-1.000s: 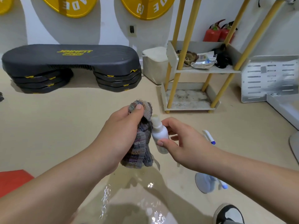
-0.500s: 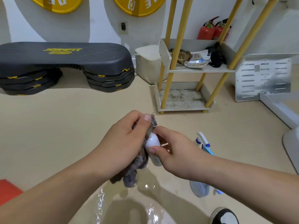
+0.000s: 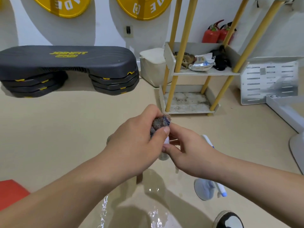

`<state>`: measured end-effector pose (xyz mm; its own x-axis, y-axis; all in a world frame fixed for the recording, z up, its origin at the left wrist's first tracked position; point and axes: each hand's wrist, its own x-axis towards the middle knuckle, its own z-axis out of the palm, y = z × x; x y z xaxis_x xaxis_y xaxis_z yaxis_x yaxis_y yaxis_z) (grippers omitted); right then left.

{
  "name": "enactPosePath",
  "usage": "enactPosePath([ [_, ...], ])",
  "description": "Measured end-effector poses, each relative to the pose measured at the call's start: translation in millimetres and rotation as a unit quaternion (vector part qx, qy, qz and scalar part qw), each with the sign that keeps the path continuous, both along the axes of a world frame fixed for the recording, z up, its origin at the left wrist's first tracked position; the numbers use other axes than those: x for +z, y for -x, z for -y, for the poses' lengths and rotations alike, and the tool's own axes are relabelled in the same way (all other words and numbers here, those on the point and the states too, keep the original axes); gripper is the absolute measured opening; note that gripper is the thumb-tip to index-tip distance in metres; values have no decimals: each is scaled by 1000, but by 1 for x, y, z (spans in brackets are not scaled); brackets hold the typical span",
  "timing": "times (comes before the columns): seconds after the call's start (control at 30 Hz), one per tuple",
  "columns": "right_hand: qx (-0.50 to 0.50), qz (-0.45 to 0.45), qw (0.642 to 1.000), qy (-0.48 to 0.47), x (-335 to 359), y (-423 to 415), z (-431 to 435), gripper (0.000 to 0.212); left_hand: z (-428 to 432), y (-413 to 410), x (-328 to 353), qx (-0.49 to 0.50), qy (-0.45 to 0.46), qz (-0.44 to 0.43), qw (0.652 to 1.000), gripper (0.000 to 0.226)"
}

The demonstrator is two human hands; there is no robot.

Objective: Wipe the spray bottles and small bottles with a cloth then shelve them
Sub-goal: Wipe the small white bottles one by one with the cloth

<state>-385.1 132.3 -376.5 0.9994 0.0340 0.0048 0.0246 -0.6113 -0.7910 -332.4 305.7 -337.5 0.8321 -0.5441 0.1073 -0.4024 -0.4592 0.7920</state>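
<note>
My left hand (image 3: 136,142) grips a grey-blue knitted cloth (image 3: 160,125) and has it wrapped over the top of a small white bottle (image 3: 164,155). Only the bottle's lower part shows below the cloth. My right hand (image 3: 187,150) holds that bottle from the right, thumb across its front. A spray bottle (image 3: 205,190) with a white and blue trigger stands on the floor behind my right forearm, mostly hidden. The yellow-legged shelf unit (image 3: 194,73) stands beyond, at the upper right.
A black step platform (image 3: 69,63) lies at the back left, with a white bin (image 3: 153,66) beside the shelf. The shelf's middle tier holds wipes and rags. A wet patch (image 3: 148,203) shines on the floor. My shoe (image 3: 228,219) is at the bottom right, a red mat (image 3: 11,193) at the left.
My left hand has brought the cloth from beside the bottle onto its top, covering the cap and upper body. The cloth is now bunched up rather than hanging down.
</note>
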Motion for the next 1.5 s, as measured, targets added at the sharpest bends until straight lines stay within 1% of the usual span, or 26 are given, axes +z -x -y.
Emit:
enactPosePath([
  [0.07, 8, 1, 1000, -5, 3, 1, 0, 17, -1, -3, 4, 21, 77, -104, 991, 11],
  [0.17, 8, 5, 1000, -6, 4, 1, 4, 8, -6, -7, 9, -10, 135, -221, 966, 13],
  [0.3, 26, 4, 1000, -8, 5, 4, 8, 14, -12, -8, 4, -47, 187, -306, 932, 24],
  [0.43, 44, -6, 999, -3, 7, 8, 8, 21, -9, -7, 3, -30, 253, -430, 866, 24],
  [0.47, 44, -3, 999, 4, 7, 8, 9, 20, -6, -7, 4, -20, 257, -435, 863, 24],
  [0.5, 43, 2, 999, 12, 8, 7, 9, 20, -4, -6, 4, -9, 251, -408, 878, 24],
  [0.53, 42, 4, 999, 22, 8, 7, 8, 21, -3, -4, 3, 4, 225, -339, 914, 24],
  [0.57, 41, 3, 999, 33, 8, 6, 8, 23, -2, -3, 2, 11, 176, -235, 956, 23],
  [0.6, 41, 1, 998, 46, 8, 6, 8, 25, -4, -2, 2, 5, 124, -131, 984, 19],
  [0.63, 41, 0, 997, 63, 8, 5, 7, 28, -4, 0, 3, -10, 82, -64, 995, 17],
  [0.67, 44, 1, 996, 82, 6, 5, 7, 29, -5, 0, 3, -20, 69, -63, 995, 18],
  [0.7, 48, 3, 995, 92, 5, 5, 7, 27, -6, -1, 6, -19, 83, -110, 990, 20],
  [0.77, 56, -2, 994, 92, 3, 6, 7, 20, -6, -7, 8, 4, 126, -245, 961, 26],
  [0.8, 56, -5, 994, 89, 4, 6, 7, 21, -7, -10, 6, 20, 132, -280, 951, 28],
  [0.93, 51, 9, 997, 64, 8, 5, 11, 41, -13, -24, -5, 134, 179, -325, 919, 33],
  [1.0, 45, 19, 997, 61, 10, 3, 11, 43, -18, -28, -3, 150, 225, -342, 900, 33],
  [1.07, 46, 24, 997, 57, 12, 1, 9, 44, -20, -29, 1, 132, 262, -353, 888, 35],
  [1.1, 46, 25, 997, 54, 12, 0, 8, 44, -20, -29, 4, 122, 267, -348, 891, 36],
  [1.13, 47, 24, 997, 49, 12, 0, 7, 45, -20, -27, 4, 116, 259, -322, 903, 34],
  [1.23, 51, 16, 998, 38, 11, -1, 4, 44, -21, -20, 7, 108, 205, -163, 959, 28],
  [1.27, 54, 12, 998, 34, 11, -1, 2, 41, -20, -17, 9, 93, 198, -113, 969, 26],
  [1.3, 57, 11, 998, 31, 11, 0, 0, 38, -19, -13, 11, 68, 195, -75, 976, 24],
  [1.37, 57, 10, 998, 27, 10, 0, -3, 26, -16, -3, 9, -2, 202, -51, 978, 21],
  [1.4, 54, 7, 998, 27, 9, 0, -3, 19, -14, -1, 4, -38, 183, -22, 982, 19],
  [1.47, 46, 1, 998, 30, 10, 0, -4, 11, -12, -2, -8, -57, 109, 53, 991, 17],
  [1.5, 48, 0, 998, 30, 11, 0, -5, 12, -11, -5, -12, -49, 95, 52, 993, 17],
])
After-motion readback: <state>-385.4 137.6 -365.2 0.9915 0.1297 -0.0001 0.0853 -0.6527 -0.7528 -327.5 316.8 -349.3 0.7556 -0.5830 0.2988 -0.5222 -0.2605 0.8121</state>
